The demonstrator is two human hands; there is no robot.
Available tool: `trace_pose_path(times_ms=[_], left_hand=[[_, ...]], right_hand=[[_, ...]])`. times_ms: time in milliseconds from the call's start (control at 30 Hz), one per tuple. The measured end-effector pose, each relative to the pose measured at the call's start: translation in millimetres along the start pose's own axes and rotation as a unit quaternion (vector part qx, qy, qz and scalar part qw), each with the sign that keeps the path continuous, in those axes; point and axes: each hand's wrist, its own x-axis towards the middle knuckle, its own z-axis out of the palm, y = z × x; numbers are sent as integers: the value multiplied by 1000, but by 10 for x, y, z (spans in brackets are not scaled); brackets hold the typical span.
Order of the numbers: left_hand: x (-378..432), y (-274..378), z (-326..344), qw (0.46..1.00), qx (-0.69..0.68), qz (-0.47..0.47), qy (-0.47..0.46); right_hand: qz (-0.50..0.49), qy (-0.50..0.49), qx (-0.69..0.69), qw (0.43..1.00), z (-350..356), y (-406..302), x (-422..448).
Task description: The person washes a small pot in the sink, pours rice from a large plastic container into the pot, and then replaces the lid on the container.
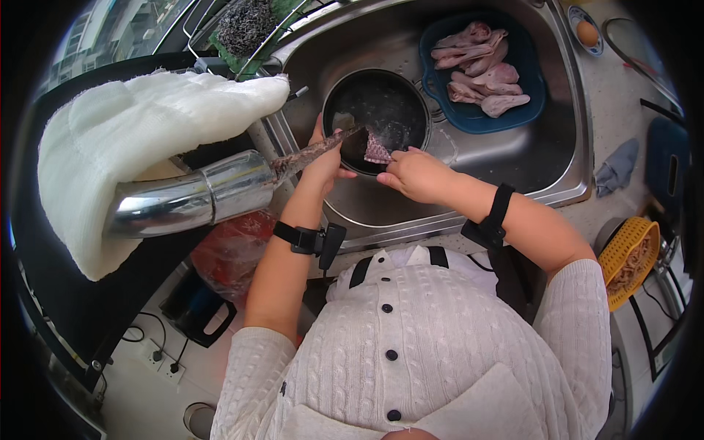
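Note:
A round dark pot [374, 85] sits in the steel sink and seems to contain water with small bubbles. My left hand [324, 165] grips its near left rim, partly hidden behind a stained, tapering rod-like piece [308, 157] that crosses the view. Between the fingers of my right hand [415, 173], at the near right rim, is a pink-and-white textured piece [377, 149]; its material is unclear. A pale piece [344, 121] shows at the pot's left side.
Right of the pot, a blue basin [478, 126] contains several raw poultry drumsticks [498, 74]. A chrome pipe [192, 195] draped with white cloth [148, 121] juts in from the left. An egg [587, 34], grey cloth [617, 168] and yellow basket [654, 242] are at right.

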Motion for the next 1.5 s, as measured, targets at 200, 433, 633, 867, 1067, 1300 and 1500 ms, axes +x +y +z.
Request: trace_pose_path(times_ms=[200,433,633,867,1067,1300,1500], left_hand=[[-67,108,-86,1000,2,-8,2],[-150,188,-4,1000,-12,5,-8],[-177,214,-88,1000,-9,-15,-23],[-159,266,-142,988,119,-74,-68],[-75,296,-133,973,173,-97,-119],[-231,434,-73,987,134,-38,-79],[-102,231,-26,995,90,11,-32]], right_hand=[[-39,96,-84,991,-221,187,190],[92,21,392,915,135,-201,619],[2,-211,9,977,-205,-212,111],[-79,-150,-530,831,-710,295,205],[-257,-115,-637,717,-733,79,535],[20,-147,-497,855,-443,159,288],[-2,-290,-71,955,-66,-60,566]])
